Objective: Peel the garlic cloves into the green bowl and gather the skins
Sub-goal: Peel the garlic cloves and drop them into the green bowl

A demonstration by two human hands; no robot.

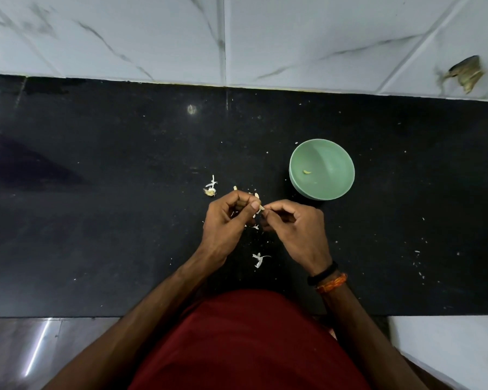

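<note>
Pale garlic clove (259, 208) is pinched between left hand (227, 220) and right hand (292, 225), both curled on it, just near-left of the green bowl (321, 168); its long axis points bowlward, nearer the right hand.

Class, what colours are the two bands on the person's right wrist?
One black band and one orange band, seen best in the head view.

Green bowl (321, 168) alone right of centre on counter (96, 192), bare counter left and behind bowl, skin scraps (211, 188) left, perhaps more under hands.
</note>
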